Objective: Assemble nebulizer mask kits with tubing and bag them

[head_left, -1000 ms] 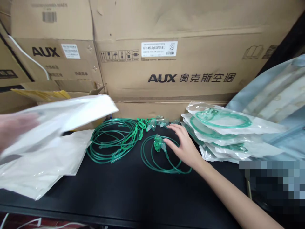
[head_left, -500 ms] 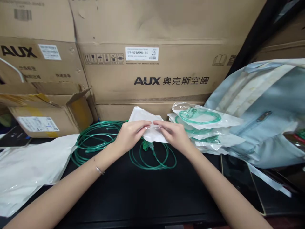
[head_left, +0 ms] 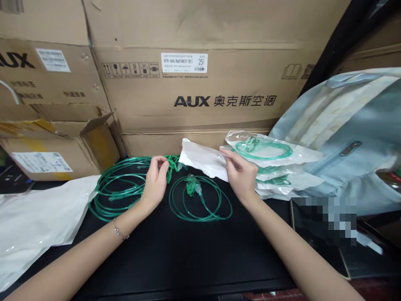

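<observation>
My right hand (head_left: 241, 173) pinches the right end of a white pouch (head_left: 205, 159), raised above the black table. My left hand (head_left: 156, 179) is off the pouch, its fingers loosely bent and thumb slightly apart, with nothing visible in them. Just beyond its fingertips lies a bundle of green pieces (head_left: 173, 164), partly behind the pouch. Between my hands, a coiled green tube (head_left: 216, 215) rests on the table, with a clear and green fitting (head_left: 192, 185) inside its loop. Larger coils of green tubing (head_left: 108, 205) lie left of my left hand, partly covered by it.
Clear-fronted pouches (head_left: 282, 156) holding green tubing are stacked at right, before a light blue backpack (head_left: 338, 167). A dark tablet-like slab (head_left: 313, 234) lies nearby. White pouches (head_left: 44, 217) and an open carton (head_left: 62, 146) are at left. Large cardboard boxes (head_left: 200, 121) stand behind.
My left hand has let go of the white pouch and moved left. My right hand keeps hold of the pouch and has shifted slightly right. The fitting in the coil is now uncovered.
</observation>
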Demonstrator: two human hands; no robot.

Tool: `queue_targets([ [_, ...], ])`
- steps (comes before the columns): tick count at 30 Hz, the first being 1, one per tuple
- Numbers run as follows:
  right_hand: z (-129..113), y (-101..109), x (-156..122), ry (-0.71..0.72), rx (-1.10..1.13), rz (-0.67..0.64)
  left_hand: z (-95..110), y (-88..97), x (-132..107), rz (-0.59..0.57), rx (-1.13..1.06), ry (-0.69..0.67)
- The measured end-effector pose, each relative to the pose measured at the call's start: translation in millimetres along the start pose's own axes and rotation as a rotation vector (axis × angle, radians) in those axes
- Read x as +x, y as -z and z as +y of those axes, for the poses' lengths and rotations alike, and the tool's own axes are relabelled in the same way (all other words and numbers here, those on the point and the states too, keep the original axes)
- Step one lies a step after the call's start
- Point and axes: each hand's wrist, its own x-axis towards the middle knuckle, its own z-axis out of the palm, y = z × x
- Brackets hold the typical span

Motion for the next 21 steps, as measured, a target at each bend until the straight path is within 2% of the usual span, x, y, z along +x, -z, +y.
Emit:
queue_targets([
  [3,5.6,-2.0,-0.5,-0.024,-0.003,0.044,6.5,-5.2,-14.4,-0.291,0.366,0.119],
  [5,6.7,-2.9,-1.1,-0.013,-0.008,0.045,14.6,-13.0,-22.9,-0.371,0.610,0.121],
  [7,5.9,-3.2,-2.1,0.004,-0.012,0.047,23.5,-22.8,-28.2,-0.416,0.722,0.134],
  [11,2.4,-2.5,-4.6,0.024,-0.032,0.033,37.0,-41.0,-28.0,-0.458,0.722,0.197],
  [14,0.9,-1.4,-5.7,0.031,-0.043,0.021,37.7,-47.1,-22.2,-0.486,0.693,0.230],
  [17,0.3,-0.3,-5.7,0.034,-0.034,0.014,29.0,-42.5,-13.9,-0.555,0.658,0.247],
  [21,0.0,0.2,-5.7,0.050,-0.016,0.012,11.2,-25.4,-3.1,-0.640,0.576,0.233],
])
